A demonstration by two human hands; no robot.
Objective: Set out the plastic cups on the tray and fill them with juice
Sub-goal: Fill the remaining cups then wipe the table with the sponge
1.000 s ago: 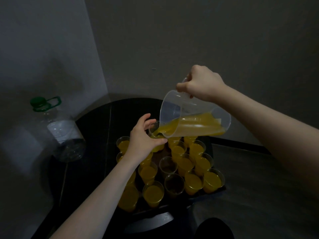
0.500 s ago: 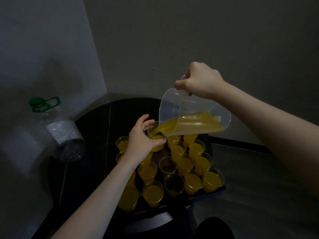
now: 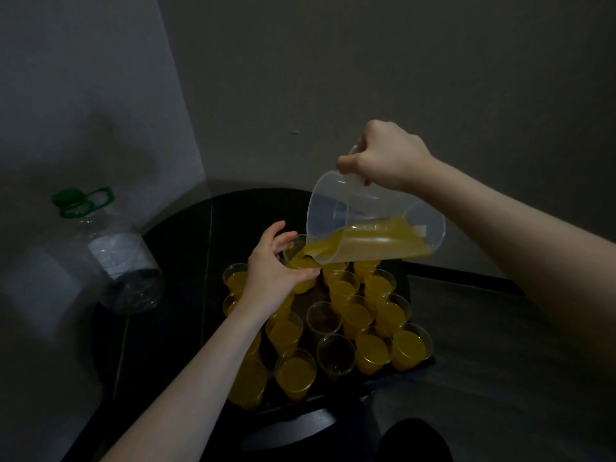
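My right hand (image 3: 386, 156) grips the handle of a clear plastic jug (image 3: 373, 225), tilted left with orange juice running to its spout. My left hand (image 3: 273, 268) holds a clear plastic cup (image 3: 295, 251) lifted above the tray, right under the spout; juice flows into it. On the dark tray (image 3: 416, 366) stand several plastic cups filled with juice (image 3: 295, 373). Two cups in the middle, one (image 3: 324, 318) behind the other (image 3: 335, 358), hold no juice. My left forearm hides some cups on the left side.
A large clear plastic bottle (image 3: 116, 258) with a green cap and handle stands at the left on the dark round table (image 3: 200, 228). Walls close in behind and to the left. A dark floor lies to the right.
The jug has tipped slightly further and the juice has run further into the held cup. Both hands stay nearly where they were.
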